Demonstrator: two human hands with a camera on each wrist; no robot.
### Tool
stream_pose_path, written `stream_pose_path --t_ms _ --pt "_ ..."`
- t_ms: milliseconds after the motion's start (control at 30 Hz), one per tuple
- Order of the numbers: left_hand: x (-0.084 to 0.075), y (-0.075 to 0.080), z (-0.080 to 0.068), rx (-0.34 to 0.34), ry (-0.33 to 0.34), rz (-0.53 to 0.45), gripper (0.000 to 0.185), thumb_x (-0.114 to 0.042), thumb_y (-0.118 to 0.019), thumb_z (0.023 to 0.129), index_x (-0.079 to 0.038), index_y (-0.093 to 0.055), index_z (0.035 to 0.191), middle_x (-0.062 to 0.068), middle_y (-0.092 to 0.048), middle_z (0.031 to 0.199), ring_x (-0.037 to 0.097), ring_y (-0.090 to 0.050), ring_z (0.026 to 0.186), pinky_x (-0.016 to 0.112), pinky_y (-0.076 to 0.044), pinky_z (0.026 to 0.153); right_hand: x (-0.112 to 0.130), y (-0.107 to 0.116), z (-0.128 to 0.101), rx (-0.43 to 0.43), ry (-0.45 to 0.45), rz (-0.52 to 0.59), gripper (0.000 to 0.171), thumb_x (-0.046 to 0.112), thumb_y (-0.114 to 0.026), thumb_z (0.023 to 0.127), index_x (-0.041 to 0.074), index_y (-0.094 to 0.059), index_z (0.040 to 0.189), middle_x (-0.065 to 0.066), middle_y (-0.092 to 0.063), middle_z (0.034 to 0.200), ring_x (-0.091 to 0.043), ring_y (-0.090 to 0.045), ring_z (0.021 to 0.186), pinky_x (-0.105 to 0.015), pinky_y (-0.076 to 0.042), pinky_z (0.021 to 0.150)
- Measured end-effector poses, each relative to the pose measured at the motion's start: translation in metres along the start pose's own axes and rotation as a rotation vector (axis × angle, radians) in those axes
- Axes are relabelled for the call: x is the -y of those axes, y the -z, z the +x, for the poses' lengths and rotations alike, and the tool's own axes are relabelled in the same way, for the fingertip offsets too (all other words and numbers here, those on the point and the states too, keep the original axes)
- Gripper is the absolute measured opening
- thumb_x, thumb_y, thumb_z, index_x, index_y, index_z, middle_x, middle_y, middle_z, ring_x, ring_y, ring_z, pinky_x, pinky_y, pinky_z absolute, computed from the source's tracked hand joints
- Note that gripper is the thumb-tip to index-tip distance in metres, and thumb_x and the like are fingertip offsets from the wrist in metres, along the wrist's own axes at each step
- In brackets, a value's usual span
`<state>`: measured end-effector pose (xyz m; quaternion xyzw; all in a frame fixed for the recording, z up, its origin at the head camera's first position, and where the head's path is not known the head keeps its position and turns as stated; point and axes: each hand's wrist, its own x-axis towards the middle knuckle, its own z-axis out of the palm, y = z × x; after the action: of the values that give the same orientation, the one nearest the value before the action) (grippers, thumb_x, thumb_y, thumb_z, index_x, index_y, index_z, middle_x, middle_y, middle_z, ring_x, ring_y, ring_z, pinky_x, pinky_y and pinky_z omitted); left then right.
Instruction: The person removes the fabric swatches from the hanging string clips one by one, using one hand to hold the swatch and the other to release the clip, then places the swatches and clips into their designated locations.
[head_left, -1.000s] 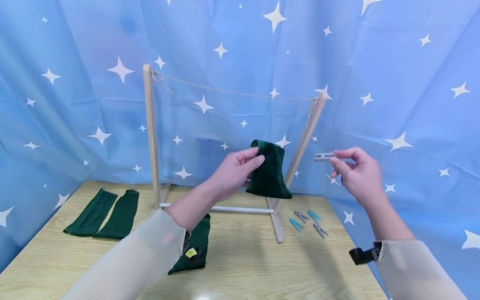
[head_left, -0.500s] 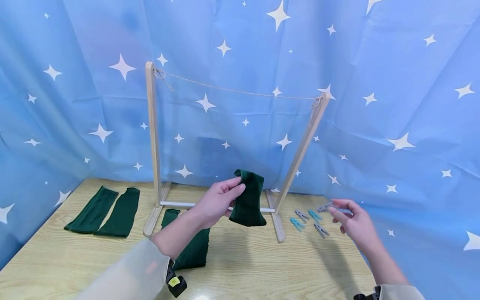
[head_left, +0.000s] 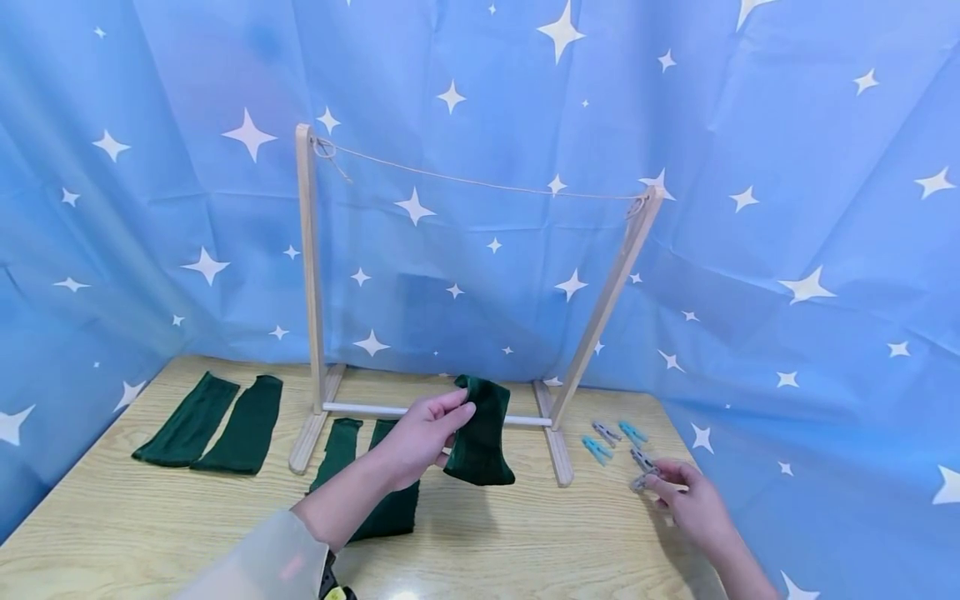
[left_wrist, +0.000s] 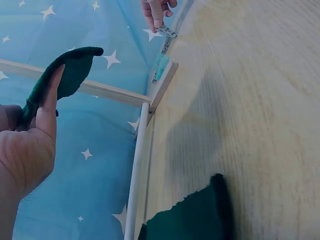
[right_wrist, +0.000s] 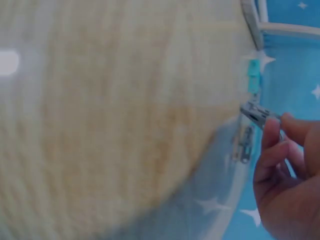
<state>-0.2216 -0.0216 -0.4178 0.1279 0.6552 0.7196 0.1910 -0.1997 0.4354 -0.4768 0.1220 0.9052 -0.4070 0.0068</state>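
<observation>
My left hand (head_left: pixel 420 440) pinches a dark green velvety cloth (head_left: pixel 483 433) by its side edge, thumb in front. The cloth hangs above the table, in front of the frame's white crossbar (head_left: pixel 517 420). In the left wrist view the cloth (left_wrist: pixel 75 77) curves away over the fingers. My right hand (head_left: pixel 696 506) is low over the table's right side, pinching a grey clothespin (right_wrist: pixel 257 114) between thumb and fingers. Close by lie another grey clothespin (head_left: pixel 641 460), a third grey one (head_left: pixel 606 432) and two teal ones (head_left: pixel 597 450).
A wooden frame with a slack string (head_left: pixel 450 177) tied between its posts stands at the back. Two green cloths (head_left: pixel 238 429) lie at the table's left. More green cloth (head_left: pixel 390 504) lies partly hidden under my left arm. A blue starred curtain (head_left: pixel 480 75) hangs behind.
My left hand has lowered the green cloth and drawn it nearer, slightly left. My right hand has come down with the grey clothespin from mid-air to beside the other clothespins.
</observation>
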Motion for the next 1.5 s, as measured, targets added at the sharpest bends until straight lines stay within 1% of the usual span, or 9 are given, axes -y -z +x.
stream_pose_path --t_ms 367,733,800,867,967,1100,1200,1300,1500 --pt "0.009 -0.001 -0.001 -0.004 0.011 0.000 0.069 -0.037 -0.058 0.116 -0.013 -0.030 0.175 0.012 -0.049 0.157 0.022 -0.043 0.083 0.031 -0.040 0.067 -0.012 -0.017 -0.001 -0.041 0.004 -0.168 0.056 0.031 -0.076 0.103 -0.011 -0.063 0.138 -0.014 -0.072 0.112 -0.016 -0.063 0.087 -0.028 -0.052 0.069" --pt "0.030 -0.006 0.002 0.030 0.048 -0.033 0.070 -0.034 -0.053 0.118 -0.013 -0.021 0.177 0.017 -0.042 0.168 0.016 -0.033 0.066 0.026 -0.030 0.058 -0.014 -0.026 0.003 0.020 -0.030 -0.193 0.054 0.037 -0.068 0.110 -0.004 -0.055 0.142 -0.006 -0.058 0.105 -0.019 -0.053 0.084 -0.033 -0.043 0.070" --pt "0.035 -0.007 0.005 0.031 0.075 -0.049 0.069 -0.031 -0.052 0.118 -0.016 -0.021 0.177 0.020 -0.054 0.148 0.014 -0.031 0.061 0.026 -0.029 0.056 -0.013 -0.025 0.003 0.023 -0.032 -0.186 0.055 0.038 -0.069 0.110 -0.004 -0.055 0.142 -0.007 -0.058 0.105 -0.019 -0.053 0.084 -0.033 -0.043 0.069" --pt "0.041 -0.009 0.007 0.026 0.093 -0.065 0.067 -0.028 -0.051 0.119 -0.017 -0.021 0.177 0.012 -0.056 0.149 0.014 -0.030 0.057 0.026 -0.028 0.055 -0.013 -0.024 0.003 0.029 -0.032 -0.189 0.055 0.039 -0.068 0.110 -0.003 -0.055 0.142 -0.008 -0.058 0.105 -0.021 -0.054 0.086 -0.034 -0.042 0.071" --pt "0.050 -0.012 0.011 0.022 0.140 -0.082 0.065 -0.025 -0.049 0.119 -0.021 -0.021 0.178 0.004 -0.054 0.105 0.013 -0.029 0.054 0.027 -0.029 0.056 -0.013 -0.024 0.004 0.028 -0.032 -0.205 0.054 0.039 -0.068 0.110 -0.003 -0.055 0.143 -0.008 -0.058 0.106 -0.022 -0.053 0.092 -0.035 -0.041 0.075" --pt "0.059 -0.017 0.017 0.016 0.172 -0.088 0.064 -0.021 -0.046 0.119 -0.020 -0.019 0.178 0.016 -0.061 0.136 0.012 -0.030 0.053 0.027 -0.033 0.058 -0.012 -0.023 0.004 0.025 -0.039 -0.214 0.055 0.039 -0.067 0.110 -0.002 -0.055 0.144 -0.008 -0.059 0.108 -0.023 -0.054 0.094 -0.035 -0.041 0.077" --pt "0.065 -0.022 0.023 -0.001 0.175 -0.096 0.064 -0.018 -0.045 0.120 -0.018 -0.019 0.178 0.025 -0.033 0.175 0.011 -0.030 0.052 0.027 -0.035 0.057 -0.012 -0.022 0.003 0.028 -0.041 -0.207 0.057 0.040 -0.067 0.110 -0.004 -0.054 0.145 -0.010 -0.059 0.108 -0.024 -0.055 0.095 -0.036 -0.042 0.075" --pt "0.073 -0.027 0.026 -0.044 0.181 -0.081 0.063 -0.013 -0.041 0.119 -0.011 -0.017 0.177 0.028 -0.021 0.180 0.010 -0.035 0.054 0.025 -0.039 0.057 -0.011 -0.022 0.002 0.031 -0.046 -0.198 0.058 0.040 -0.068 0.110 -0.004 -0.054 0.145 -0.011 -0.058 0.109 -0.024 -0.055 0.095 -0.036 -0.043 0.075" --pt "0.076 -0.034 0.019 -0.171 0.210 0.012 0.069 -0.003 -0.041 0.113 -0.001 -0.012 0.175 0.035 -0.033 0.170 0.009 -0.047 0.057 0.024 -0.047 0.056 -0.013 -0.023 0.003 0.028 -0.047 -0.209 0.058 0.041 -0.067 0.110 -0.003 -0.054 0.145 -0.011 -0.059 0.112 -0.026 -0.055 0.099 -0.036 -0.042 0.077"
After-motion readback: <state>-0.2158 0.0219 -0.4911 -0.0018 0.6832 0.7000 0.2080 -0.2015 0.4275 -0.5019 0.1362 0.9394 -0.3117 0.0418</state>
